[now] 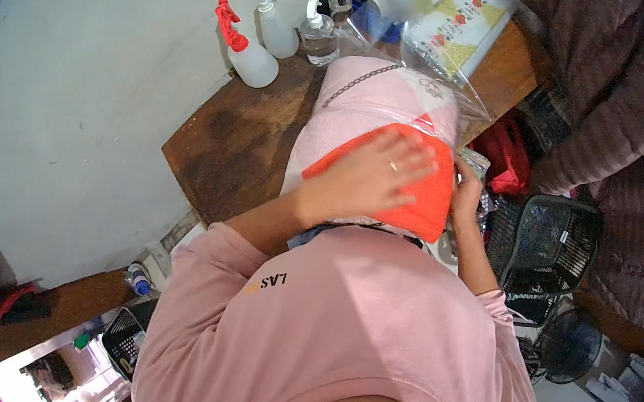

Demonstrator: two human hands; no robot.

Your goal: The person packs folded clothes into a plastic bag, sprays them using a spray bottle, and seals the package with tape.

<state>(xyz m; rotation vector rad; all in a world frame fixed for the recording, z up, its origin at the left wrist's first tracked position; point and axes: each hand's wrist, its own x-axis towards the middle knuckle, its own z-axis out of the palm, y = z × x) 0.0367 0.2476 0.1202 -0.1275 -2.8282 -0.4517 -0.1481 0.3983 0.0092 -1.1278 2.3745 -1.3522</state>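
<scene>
A thick folded bundle of soft pink and white fabric, like a blanket (334,116), with a bright orange panel, lies on the wooden table in front of me. A clear plastic bag (475,106) covers its far part and stands out past its far end. My left hand (371,171), with a ring on one finger, lies flat across the orange panel, fingers spread and slightly blurred. At the bundle's right side, my right hand (466,192) has bent fingers against the edge, partly hidden. The near end of the bundle rests close to my body.
On the wooden table (219,141), a red-topped spray bottle (255,64), a white spray bottle (279,35) and a clear pump bottle (320,40) stand along the wall. Printed packaging (457,27) lies behind. Black baskets (554,234) and a dark quilted cloth (621,120) are on the right.
</scene>
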